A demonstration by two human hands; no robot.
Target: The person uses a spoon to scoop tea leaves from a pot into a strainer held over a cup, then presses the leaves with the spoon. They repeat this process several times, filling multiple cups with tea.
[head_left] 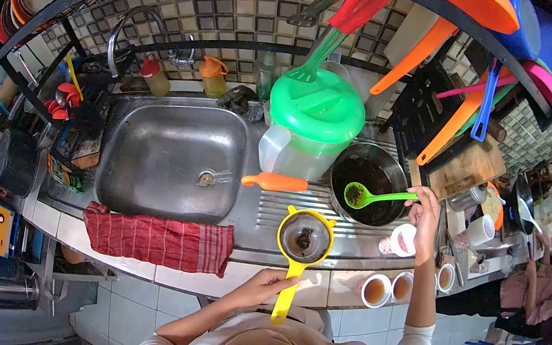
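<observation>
My left hand [270, 288] is closed round the handle of a yellow strainer [294, 274], which has dark wet residue in its mesh. It is held over the counter's front edge. In my right hand [423, 212] is the handle of a green ladle [388, 196]. The ladle's bowl, with dark bits in it, is over a metal pot [336, 191] of dark liquid. Beside the pot stands a large clear pitcher [307, 157] with a green lid. An orange-handled tool [277, 183] lies in front of it; its far part is hidden.
Cups of brown liquid [375, 291] line the counter edge, near a white and red cup [401, 241]. A metal sink [173, 160] is at left, with a red cloth [157, 240] over its front edge. Utensils [417, 57] hang overhead. Another person [537, 290] works at far right.
</observation>
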